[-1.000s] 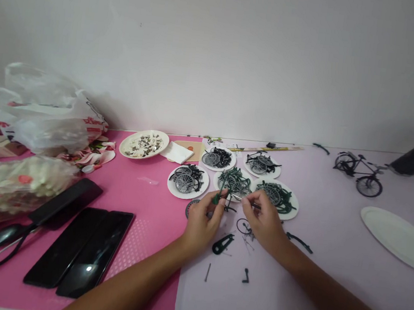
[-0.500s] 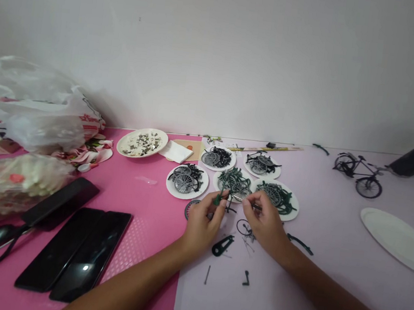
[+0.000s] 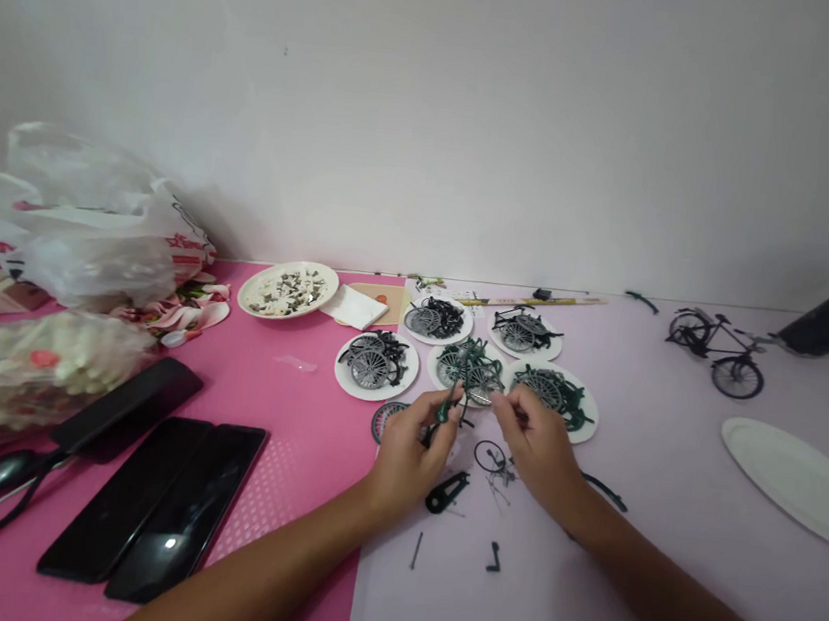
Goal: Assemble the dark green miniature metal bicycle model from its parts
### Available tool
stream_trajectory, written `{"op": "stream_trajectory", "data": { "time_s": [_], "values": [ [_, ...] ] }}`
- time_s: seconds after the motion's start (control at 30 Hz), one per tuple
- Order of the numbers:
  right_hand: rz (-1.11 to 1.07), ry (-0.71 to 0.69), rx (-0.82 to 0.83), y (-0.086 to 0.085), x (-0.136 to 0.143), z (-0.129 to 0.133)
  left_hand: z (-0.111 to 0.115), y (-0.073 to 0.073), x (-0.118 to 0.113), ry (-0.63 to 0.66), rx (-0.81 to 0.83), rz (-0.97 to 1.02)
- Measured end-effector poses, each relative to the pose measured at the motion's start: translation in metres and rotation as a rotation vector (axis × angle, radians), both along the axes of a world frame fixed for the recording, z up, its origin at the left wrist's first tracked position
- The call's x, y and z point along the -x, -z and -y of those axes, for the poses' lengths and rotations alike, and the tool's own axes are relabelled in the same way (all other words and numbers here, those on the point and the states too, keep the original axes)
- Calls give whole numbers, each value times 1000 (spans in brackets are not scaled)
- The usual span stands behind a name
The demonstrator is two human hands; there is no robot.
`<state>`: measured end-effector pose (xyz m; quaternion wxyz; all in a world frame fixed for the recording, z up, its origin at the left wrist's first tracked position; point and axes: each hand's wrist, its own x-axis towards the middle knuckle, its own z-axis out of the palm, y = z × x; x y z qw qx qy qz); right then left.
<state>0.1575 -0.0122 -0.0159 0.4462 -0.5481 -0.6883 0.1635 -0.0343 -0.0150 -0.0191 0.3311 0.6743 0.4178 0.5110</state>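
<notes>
My left hand (image 3: 408, 451) pinches a small dark green part (image 3: 446, 405) upright between thumb and fingers. Just right of it, my right hand (image 3: 538, 447) is closed on a thin metal piece (image 3: 483, 398) that points toward the green part. Beyond the hands, white plates hold grey spoked wheels and black or green pieces, among them the middle plate of green parts (image 3: 465, 362). Below the hands lie a green chain guard (image 3: 446, 493), a small wheel ring (image 3: 489, 456), a pin (image 3: 416, 551) and a small bent dark part (image 3: 494, 557). A grey wheel (image 3: 384, 420) is partly behind my left hand.
At the right stand a black model bicycle (image 3: 719, 350) and an oval white plate (image 3: 801, 484). On the pink side are two black phones (image 3: 156, 505), a bowl of small bits (image 3: 288, 290) and plastic bags (image 3: 92, 231). A ruler (image 3: 536, 302) lies near the wall.
My left hand has tilted the green part more upright. My right hand has shifted slightly right and down. The camera view has moved a little.
</notes>
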Motion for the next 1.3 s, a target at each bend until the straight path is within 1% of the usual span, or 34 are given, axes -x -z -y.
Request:
{"op": "stream_trajectory", "data": {
  "time_s": [0.13,0.3,0.43,0.57,0.7,0.8,1.0,1.1,1.3],
  "values": [
    [-33,-31,37,-3,-1,1,1,-1,-1,12,-13,5],
    [-62,-108,89,3,-3,0,-1,0,0,6,-7,49],
    [-45,-117,69,5,-3,-1,-3,0,0,7,-10,64],
    [-26,-102,68,0,-3,-2,-4,2,1,47,-20,61],
    [-39,-101,109,-3,-3,-1,-3,4,1,53,-19,34],
    [-85,-134,150,-3,-3,0,-3,4,1,48,-21,32],
    [-144,-181,219,1,-3,3,-4,-1,1,20,35,61],
    [-123,-190,209,2,-3,2,-4,-1,1,8,54,64],
    [-75,-173,149,0,-4,-1,-3,2,0,29,43,76]
  ]
}}
